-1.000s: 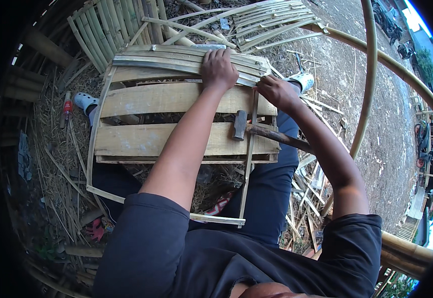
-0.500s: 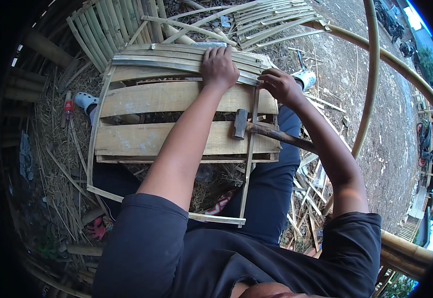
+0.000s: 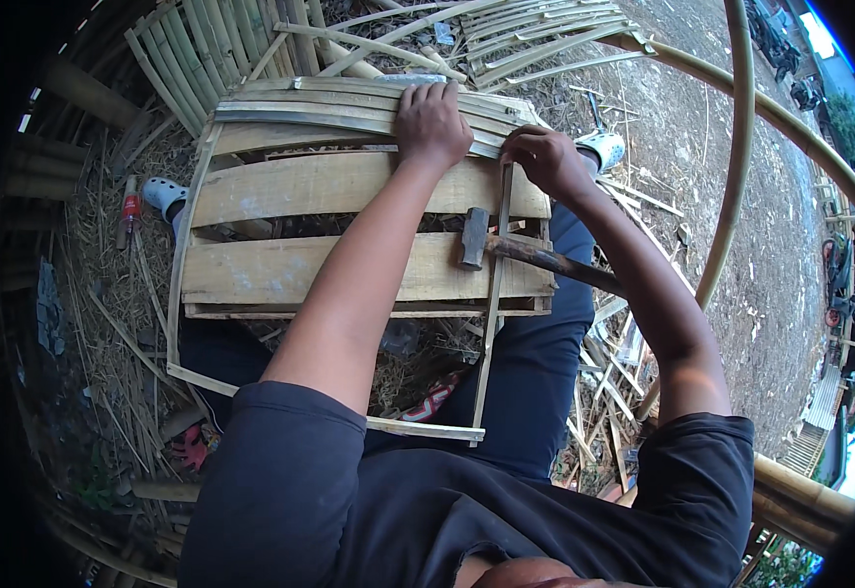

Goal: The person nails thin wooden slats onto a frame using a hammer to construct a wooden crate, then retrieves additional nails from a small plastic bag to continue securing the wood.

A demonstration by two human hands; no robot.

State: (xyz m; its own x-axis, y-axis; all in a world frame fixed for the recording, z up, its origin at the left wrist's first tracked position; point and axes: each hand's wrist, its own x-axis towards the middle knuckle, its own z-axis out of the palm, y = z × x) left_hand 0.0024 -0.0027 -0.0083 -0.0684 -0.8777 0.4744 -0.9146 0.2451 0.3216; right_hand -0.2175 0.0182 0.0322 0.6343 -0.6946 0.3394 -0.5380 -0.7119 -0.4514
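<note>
Across my lap is a slatted wooden crate [image 3: 295,191] used as a work surface, with a thin rectangular frame of bamboo strips [image 3: 175,284] on top of it. Several long bamboo slats [image 3: 320,106] run side by side along the frame's far end. My left hand [image 3: 433,125] grips these slats near their middle, fingers curled over the far edge. At their right end, my right hand [image 3: 548,162] has its fingers pinched at the corner where the side strip [image 3: 493,314] meets the slats. A hammer [image 3: 475,238] rests on the crate, its handle passing under my right forearm.
Finished-looking bamboo panels lie beyond the crate: an upright-slatted one [image 3: 177,64] at far left and another slatted panel [image 3: 545,39] at far right. Bent bamboo poles [image 3: 736,147] arch on the right. Bamboo offcuts [image 3: 609,392] litter the ground; a red-labelled bottle [image 3: 131,206] lies left.
The frame and slats have shifted slightly up and left in view. My right fingers have closed in more at the corner; my left hand keeps its place on the slats.
</note>
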